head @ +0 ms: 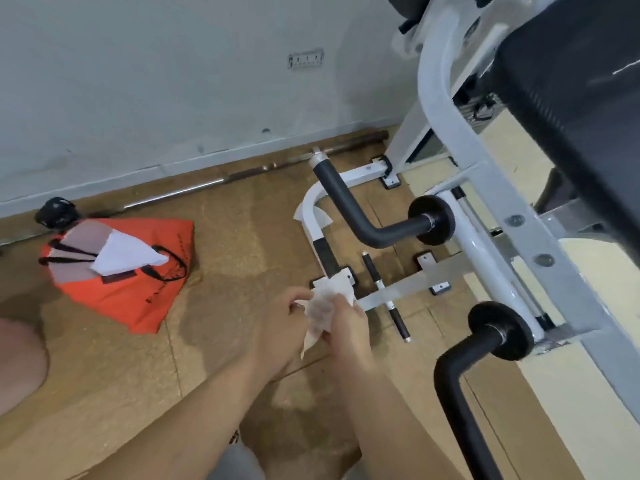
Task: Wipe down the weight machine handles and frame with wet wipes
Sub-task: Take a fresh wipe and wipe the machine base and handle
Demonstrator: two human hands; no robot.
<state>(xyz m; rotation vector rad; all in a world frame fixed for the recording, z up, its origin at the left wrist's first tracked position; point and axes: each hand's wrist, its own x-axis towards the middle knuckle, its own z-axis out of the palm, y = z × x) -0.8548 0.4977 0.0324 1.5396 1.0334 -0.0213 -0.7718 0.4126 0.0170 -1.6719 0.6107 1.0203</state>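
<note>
A white wet wipe [320, 308] is held between both hands in the lower middle of the view. My left hand [277, 327] pinches its left edge and my right hand [349, 327] grips its right side. The weight machine's white frame [485, 188] fills the right side. Two black padded handles hang off it: the upper handle [349, 206] bends just above my hands and the lower handle [453, 393] sits to the right of my right forearm. Both hands are left of the frame and do not touch it.
An orange bag [145, 282] with a white sheet sticking out lies on the brown floor at the left. A long metal bar [214, 181] lies along the grey wall. A black seat pad [575, 98] overhangs at the top right. A white floor foot [318, 233] of the machine stands just beyond my hands.
</note>
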